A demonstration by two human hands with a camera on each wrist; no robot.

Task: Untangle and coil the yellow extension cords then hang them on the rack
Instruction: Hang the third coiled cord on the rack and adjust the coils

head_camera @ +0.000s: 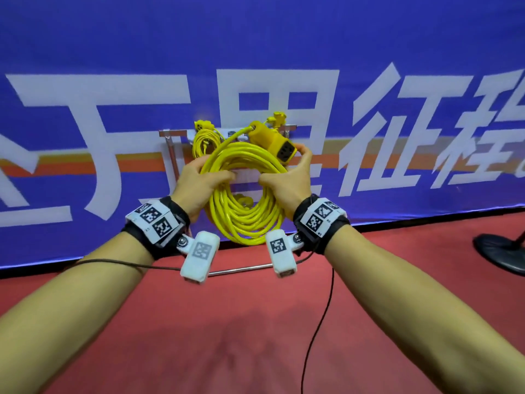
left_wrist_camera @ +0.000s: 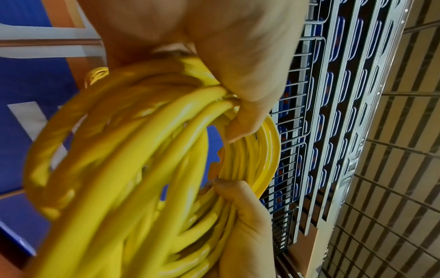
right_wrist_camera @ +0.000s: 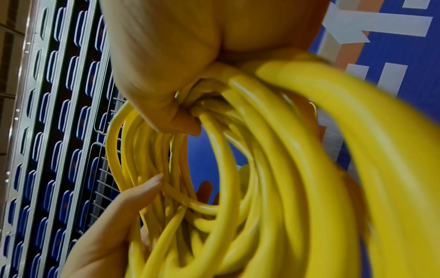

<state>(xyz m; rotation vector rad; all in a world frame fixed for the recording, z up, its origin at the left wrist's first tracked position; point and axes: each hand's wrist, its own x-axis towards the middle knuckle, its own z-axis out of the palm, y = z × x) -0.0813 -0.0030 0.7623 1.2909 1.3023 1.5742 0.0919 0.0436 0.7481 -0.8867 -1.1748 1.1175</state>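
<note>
Step in hand: hanging. The thick yellow cord (head_camera: 244,194) is already wound into a round coil and is held up in front of the rack (head_camera: 170,143), which stands at the far side against the blue banner (head_camera: 113,52).

Left hand (head_camera: 196,177): fingers curled round the left upper part of the coil, gripping the bundled loops. The left wrist view confirms the clench, though it is blurred.

Right hand (head_camera: 287,180): fingers wrapped round the right upper part of the coil, with the fingertips reaching up to the yellow socket block (head_camera: 277,143) at the cord's end. That block lies on top of the coil, tilted toward the right.

A thinner yellow cord (head_camera: 203,143) already hangs coiled on the rack, left of the one in hand. Another yellow plug (head_camera: 277,119) shows by the rack's top bar, far right.

Judgement: untangling and coiling look finished for this cord; only placement is left. The next move calls for lifting the coil's top loops over a free hook or the bar, keeping both grips tight so the loops do not spill, and keeping the socket block from snagging. The exact hook is hidden behind the coil.

Red floor (head_camera: 255,336) below; a black stand base (head_camera: 500,251) at near right.
</note>
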